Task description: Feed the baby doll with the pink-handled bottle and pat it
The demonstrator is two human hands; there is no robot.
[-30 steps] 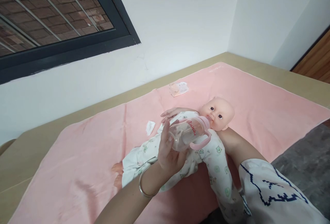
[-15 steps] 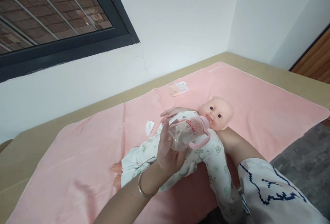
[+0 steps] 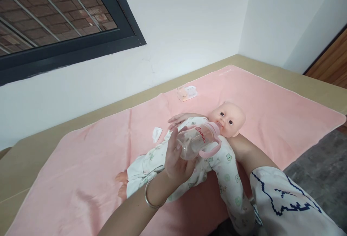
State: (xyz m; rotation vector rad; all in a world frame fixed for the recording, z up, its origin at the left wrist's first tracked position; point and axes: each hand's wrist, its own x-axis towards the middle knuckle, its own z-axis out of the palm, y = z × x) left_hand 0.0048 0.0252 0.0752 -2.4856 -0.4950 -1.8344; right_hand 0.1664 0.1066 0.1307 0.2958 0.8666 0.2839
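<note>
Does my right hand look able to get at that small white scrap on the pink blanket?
Probably yes: your right hand lies near the small white scrap, with only pink blanket between. But its arm runs under the neck of the bald doll, so reaching may nudge it.

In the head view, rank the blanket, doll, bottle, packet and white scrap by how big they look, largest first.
1. Blanket
2. Doll
3. Bottle, nearer the camera than the packet
4. Packet
5. White scrap
</note>
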